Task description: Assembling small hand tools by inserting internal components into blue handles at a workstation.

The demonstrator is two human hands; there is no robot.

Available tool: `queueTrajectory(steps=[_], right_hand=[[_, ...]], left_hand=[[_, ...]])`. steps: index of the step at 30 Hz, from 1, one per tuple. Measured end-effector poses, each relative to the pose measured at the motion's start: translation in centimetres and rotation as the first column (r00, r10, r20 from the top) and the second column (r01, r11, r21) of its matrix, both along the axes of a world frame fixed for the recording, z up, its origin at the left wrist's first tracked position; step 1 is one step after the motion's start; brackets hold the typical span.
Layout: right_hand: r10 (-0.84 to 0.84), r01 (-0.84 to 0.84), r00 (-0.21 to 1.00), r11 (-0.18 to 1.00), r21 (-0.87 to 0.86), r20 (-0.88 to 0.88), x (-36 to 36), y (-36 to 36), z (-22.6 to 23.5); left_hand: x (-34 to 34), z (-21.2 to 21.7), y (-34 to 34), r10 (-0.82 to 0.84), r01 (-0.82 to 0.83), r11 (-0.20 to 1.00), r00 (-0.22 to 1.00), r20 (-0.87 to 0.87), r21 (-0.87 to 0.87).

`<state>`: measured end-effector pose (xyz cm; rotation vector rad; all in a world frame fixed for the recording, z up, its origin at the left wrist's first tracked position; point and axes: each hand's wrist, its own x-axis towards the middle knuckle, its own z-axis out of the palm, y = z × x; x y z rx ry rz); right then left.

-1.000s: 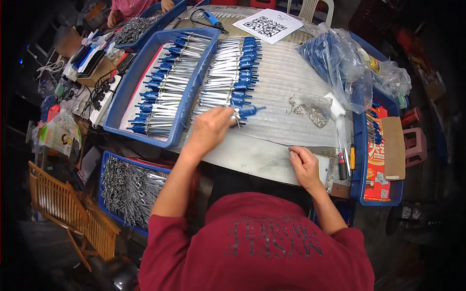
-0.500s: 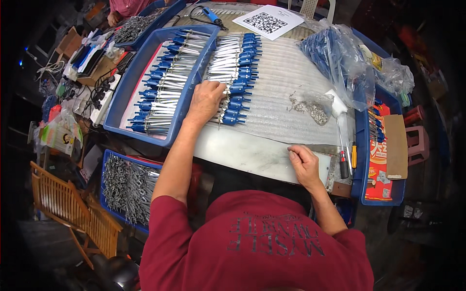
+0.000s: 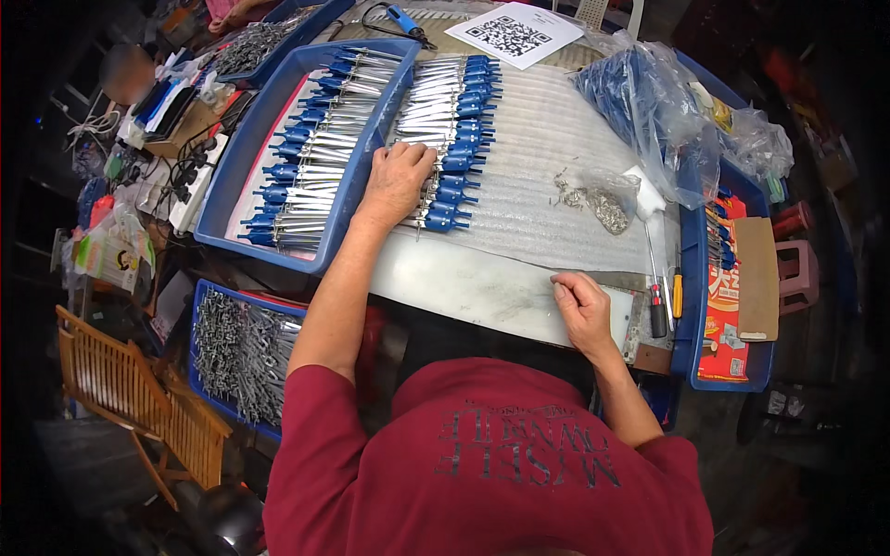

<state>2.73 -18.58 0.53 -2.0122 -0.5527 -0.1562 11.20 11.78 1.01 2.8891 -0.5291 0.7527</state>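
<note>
Left grip [image 3: 400, 181] is covering blue-ended metal rods [image 3: 458, 164], right grip [image 3: 581, 310] is curling; can't tell either pinch. One row [image 3: 320, 173] is sitting in blue tray [image 3: 239, 176], another's lying outside.

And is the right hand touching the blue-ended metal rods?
No, the left hand is on the blue-ended metal rods, while the right hand is over the white strip.

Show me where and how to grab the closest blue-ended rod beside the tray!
Probably by its thick blue end, coming from the right. That end points toward the mat, while the left hand and the tray crowd the other side. The rod lies sideways, and its blue part is fatter, giving more to pinch.
</note>
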Motion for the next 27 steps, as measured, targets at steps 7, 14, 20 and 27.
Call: queueTrajectory(steps=[7,14,20,27], right_hand=[[-0.003,0.003,1.0,1.0,-0.02,-0.02,-0.04,0.0,0.27],[-0.005,0.005,1.0,1.0,0.015,0.002,-0.13,-0.06,0.19],[-0.007,0.007,1.0,1.0,0.008,-0.016,-0.03,0.2,0.23],[-0.011,0.012,0.999,1.0,0.014,-0.05,-0.11,0.19,0.58]], left_hand=[[-0.36,0.42,-0.48,0.07,-0.07,0.997,0.998,-0.006,0.023],[-0.17,0.2,-0.27,0.032,-0.033,0.997,0.999,-0.02,-0.067],[-0.27,0.01,0.02,-0.002,0.003,0.986,1.0,0.006,-0.169],[-0.76,0.37,-0.26,0.052,-0.037,0.975,0.997,0.064,-0.218]])
